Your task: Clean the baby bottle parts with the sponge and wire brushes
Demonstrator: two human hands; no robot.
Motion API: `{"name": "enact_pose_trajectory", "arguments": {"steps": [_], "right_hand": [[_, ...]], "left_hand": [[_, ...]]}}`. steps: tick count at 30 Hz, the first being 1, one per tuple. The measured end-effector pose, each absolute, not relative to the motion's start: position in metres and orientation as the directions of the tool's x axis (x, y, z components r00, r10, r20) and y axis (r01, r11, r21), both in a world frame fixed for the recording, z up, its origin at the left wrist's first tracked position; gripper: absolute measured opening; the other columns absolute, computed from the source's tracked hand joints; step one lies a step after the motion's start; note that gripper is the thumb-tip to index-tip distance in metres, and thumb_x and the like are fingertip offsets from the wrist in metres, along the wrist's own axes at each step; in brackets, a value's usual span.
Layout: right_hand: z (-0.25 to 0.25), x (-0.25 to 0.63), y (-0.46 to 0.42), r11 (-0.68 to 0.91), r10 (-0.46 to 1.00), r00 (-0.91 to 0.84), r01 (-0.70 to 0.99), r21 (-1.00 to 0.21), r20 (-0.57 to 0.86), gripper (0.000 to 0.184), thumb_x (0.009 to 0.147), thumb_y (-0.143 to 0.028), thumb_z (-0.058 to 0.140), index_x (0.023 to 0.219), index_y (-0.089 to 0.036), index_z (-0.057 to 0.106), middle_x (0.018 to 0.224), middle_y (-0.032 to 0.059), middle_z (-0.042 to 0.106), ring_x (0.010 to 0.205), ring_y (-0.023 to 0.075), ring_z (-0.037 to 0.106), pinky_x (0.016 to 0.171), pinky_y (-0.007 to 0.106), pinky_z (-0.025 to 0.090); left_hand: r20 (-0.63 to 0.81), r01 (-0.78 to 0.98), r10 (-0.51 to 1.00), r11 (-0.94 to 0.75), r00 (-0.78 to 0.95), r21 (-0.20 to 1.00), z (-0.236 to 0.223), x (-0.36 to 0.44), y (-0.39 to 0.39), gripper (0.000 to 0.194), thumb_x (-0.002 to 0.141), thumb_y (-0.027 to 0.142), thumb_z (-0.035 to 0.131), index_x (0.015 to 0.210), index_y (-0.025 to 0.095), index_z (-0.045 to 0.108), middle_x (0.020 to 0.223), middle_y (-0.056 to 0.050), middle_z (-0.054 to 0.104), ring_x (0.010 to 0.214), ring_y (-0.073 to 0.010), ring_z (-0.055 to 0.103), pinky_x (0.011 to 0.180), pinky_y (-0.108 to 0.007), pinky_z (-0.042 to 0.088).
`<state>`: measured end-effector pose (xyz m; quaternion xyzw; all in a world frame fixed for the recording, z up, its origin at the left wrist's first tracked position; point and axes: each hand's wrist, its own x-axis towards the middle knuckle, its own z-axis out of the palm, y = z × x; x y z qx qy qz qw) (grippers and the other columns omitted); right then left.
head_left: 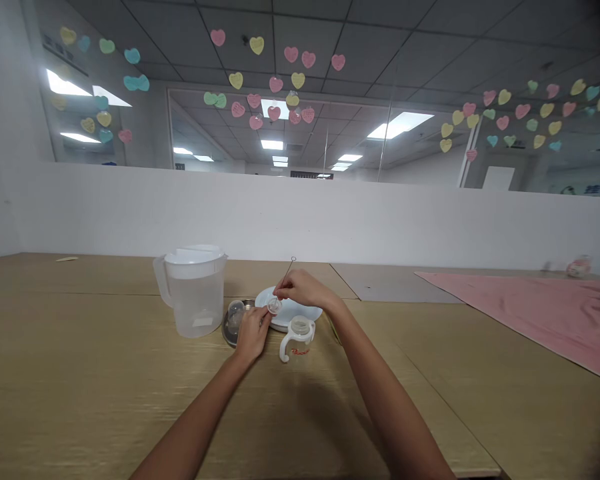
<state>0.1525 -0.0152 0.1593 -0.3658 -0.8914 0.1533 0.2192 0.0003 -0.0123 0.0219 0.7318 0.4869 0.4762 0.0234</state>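
My left hand [253,333] pinches a small clear round plastic or silicone part [275,305] above a white plate [300,312]. My right hand [303,288] holds a thin wire brush [287,276] with a looped end, its lower end at the clear part. Just below the plate stands a white baby bottle with twin handles [291,341], its top open. Left of my left hand, a clear dome cap [236,317] rests in a steel dish [227,331]. A clear plastic pitcher [195,307] stands further left.
A pink cloth [530,313] covers the wooden table [105,400] on the right, with a small jar [579,267] at its far edge. A low white partition [280,220] runs along the back of the table.
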Motion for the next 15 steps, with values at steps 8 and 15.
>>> {"name": "enact_pose_trajectory", "arguments": {"steps": [8,15], "right_hand": [[0.1612,0.1503,-0.0187,0.658,0.742,-0.630,0.621,-0.426,0.227,0.020,0.072,-0.020,0.054,0.078,-0.011,0.071,0.071,0.0028,0.066,0.064,0.0118,0.053,0.057,0.019,0.037],[0.1571,0.1462,-0.0170,0.672,0.735,-0.633,0.635,-0.381,0.243,0.019,0.071,-0.017,0.053,0.073,-0.010,0.070,0.061,0.0007,0.062,0.056,0.0091,0.046,0.052,0.019,0.031]], "left_hand": [[0.666,0.699,0.743,-0.510,0.064,0.502,0.0207,0.0004,-0.0104,0.030,0.087,0.032,0.039,0.087,0.018,0.065,0.085,-0.006,0.065,0.084,-0.0203,0.056,0.075,-0.032,0.040],[0.680,0.685,0.730,-0.533,0.075,0.497,0.0188,-0.0002,-0.0106,0.033,0.087,0.036,0.037,0.089,0.019,0.065,0.090,-0.006,0.065,0.086,-0.0211,0.056,0.078,-0.034,0.040]]}}
